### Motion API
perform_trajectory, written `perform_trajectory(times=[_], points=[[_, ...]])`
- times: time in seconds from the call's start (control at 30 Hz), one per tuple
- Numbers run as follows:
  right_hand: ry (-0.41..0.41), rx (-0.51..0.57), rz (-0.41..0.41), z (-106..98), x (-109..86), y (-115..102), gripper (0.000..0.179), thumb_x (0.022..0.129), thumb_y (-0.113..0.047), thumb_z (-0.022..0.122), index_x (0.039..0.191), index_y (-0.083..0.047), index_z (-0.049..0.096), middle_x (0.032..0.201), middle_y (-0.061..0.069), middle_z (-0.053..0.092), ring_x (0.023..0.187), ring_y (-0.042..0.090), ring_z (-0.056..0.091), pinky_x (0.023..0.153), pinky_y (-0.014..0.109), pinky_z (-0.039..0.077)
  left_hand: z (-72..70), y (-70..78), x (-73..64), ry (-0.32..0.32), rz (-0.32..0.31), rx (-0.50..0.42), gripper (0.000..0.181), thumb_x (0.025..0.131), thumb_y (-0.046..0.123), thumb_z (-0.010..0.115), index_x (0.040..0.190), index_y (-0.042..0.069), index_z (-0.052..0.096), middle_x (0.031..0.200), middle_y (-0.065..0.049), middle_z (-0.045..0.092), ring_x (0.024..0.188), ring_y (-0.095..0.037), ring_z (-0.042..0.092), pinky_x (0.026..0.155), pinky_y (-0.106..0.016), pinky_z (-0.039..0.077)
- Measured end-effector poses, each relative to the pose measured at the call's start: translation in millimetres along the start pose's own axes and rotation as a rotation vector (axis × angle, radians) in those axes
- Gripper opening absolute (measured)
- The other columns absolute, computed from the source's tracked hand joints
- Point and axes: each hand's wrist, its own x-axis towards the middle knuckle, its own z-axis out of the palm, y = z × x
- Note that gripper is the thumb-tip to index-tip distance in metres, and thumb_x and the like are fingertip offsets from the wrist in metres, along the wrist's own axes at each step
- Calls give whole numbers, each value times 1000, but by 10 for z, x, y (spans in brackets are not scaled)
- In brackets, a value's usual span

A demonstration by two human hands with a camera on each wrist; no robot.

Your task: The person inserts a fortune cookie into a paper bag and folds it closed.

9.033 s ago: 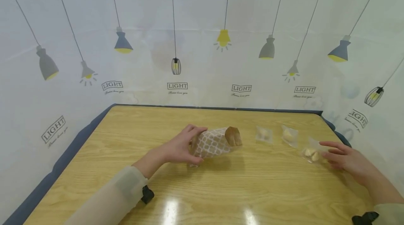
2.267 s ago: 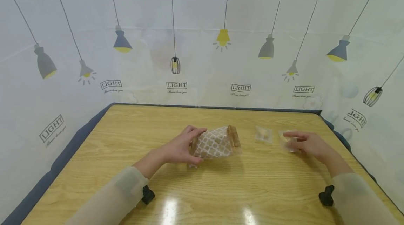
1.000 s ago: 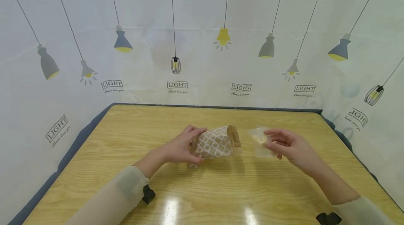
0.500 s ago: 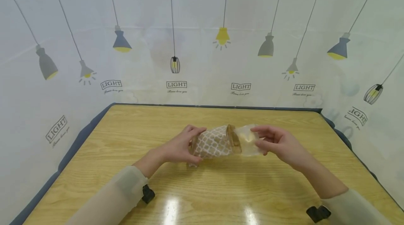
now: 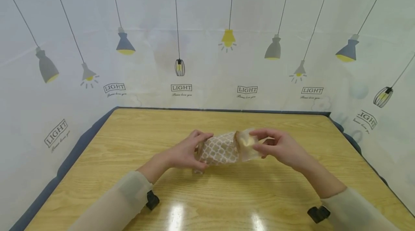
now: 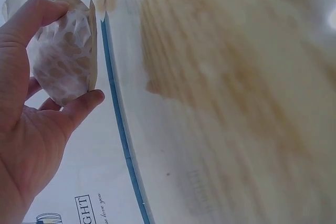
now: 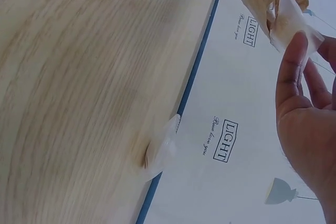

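In the head view my left hand (image 5: 188,152) grips the closed end of a brown paper bag (image 5: 220,149) with a white lattice print. The bag lies on its side, its mouth facing right. My right hand (image 5: 279,148) pinches a clear-wrapped fortune cookie (image 5: 248,148), pale yellow, between thumb and fingers. The wrapper's left edge is inside the mouth of the bag; its right part sticks out. From the left wrist, the thumb and fingers (image 6: 84,106) curl round the bag (image 6: 63,56). The right wrist view shows the wrapper (image 7: 294,22) at the bag's opening (image 7: 270,14).
Another clear packet (image 7: 163,150) lies on the wooden table (image 7: 79,98) in the right wrist view; the right hand hides it in the head view. A blue edge (image 5: 201,109) borders the table, and a white lamp-printed sheet (image 5: 207,62) stands behind.
The right hand has carried the middle packet leftward from the table to the bag's mouth and partly in. The rightmost packet seen 9 seconds ago has left its spot. The left hand keeps its place.
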Motion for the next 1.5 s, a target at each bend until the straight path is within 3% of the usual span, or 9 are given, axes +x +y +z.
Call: perform_trajectory(times=[0.17,0.4,0.63,0.9,1.13,1.5], points=[[-16,-2,2,27,30,40,44,104,-21,77,147,-13,68,135,16,67,84,16,71,80,38,68,18,-17,1,0,-6,3,109,82,19,93,173,22,34,152,-11,42,135,-26,51,118,-47,54],[-32,-10,0,21,22,7,46,107,-22,74,150,-9,65,148,21,64,91,15,72,79,34,67,10,-15,8,-1,-17,-8,111,79,19,94,173,21,34,153,-11,43,137,-28,51,119,-51,54],[-23,-72,-20,24,31,-6,46,105,-20,75,150,-12,66,136,21,67,94,24,72,74,31,64,-27,-3,12,-7,-16,-70,109,81,12,92,173,17,33,153,-13,41,144,-30,48,124,-53,50],[6,-141,-22,47,37,26,44,103,-23,78,146,-16,70,125,16,69,85,15,65,64,28,56,-23,-6,11,-11,-17,-80,111,80,15,93,173,18,33,152,-12,42,143,-30,48,123,-52,51],[12,-153,-49,88,71,37,44,103,-22,78,146,-15,70,124,15,71,80,12,61,61,26,52,-24,-14,13,-12,-14,-94,109,82,13,93,173,17,33,151,-13,41,144,-31,47,124,-54,50],[40,-117,-33,69,31,24,47,104,-24,77,150,-15,67,130,17,72,83,13,63,62,26,54,-43,-21,-8,1,-7,-127,106,83,12,92,172,15,35,151,-16,41,145,-34,45,127,-60,45]])
